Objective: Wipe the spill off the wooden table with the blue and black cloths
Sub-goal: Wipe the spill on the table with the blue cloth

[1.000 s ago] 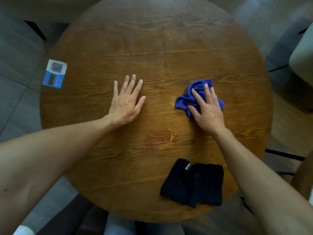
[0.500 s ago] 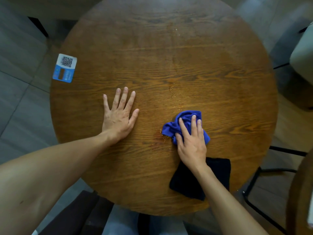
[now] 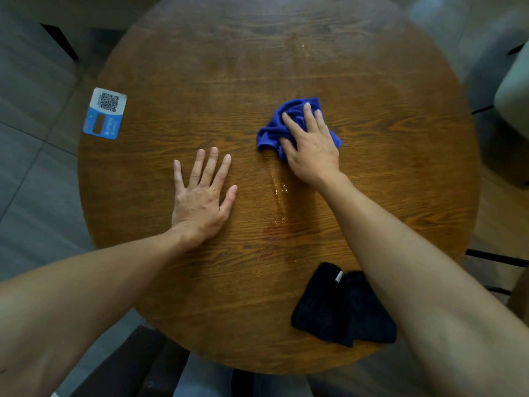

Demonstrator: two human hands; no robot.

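A round wooden table (image 3: 386, 173) fills the view. My right hand (image 3: 310, 147) presses down on a crumpled blue cloth (image 3: 270, 133) near the table's middle, with its fingers spread over the cloth. A thin wet streak of spill (image 3: 279, 193) runs from the cloth toward me, ending in a darker damp patch. My left hand (image 3: 201, 196) lies flat on the wood, fingers apart, left of the streak and holding nothing. A folded black cloth (image 3: 335, 308) with a small white tag lies near the table's front edge, partly under my right forearm.
A blue and white card with a QR code (image 3: 104, 113) sits at the table's left edge. More faint droplets (image 3: 303, 48) dot the far side. A pale chair (image 3: 512, 90) stands to the right, dark metal legs at right, grey floor tiles around.
My right hand has pushed the blue cloth away from me, from close to the black cloth up to the table's middle, leaving a wet streak. My left hand stays flat.
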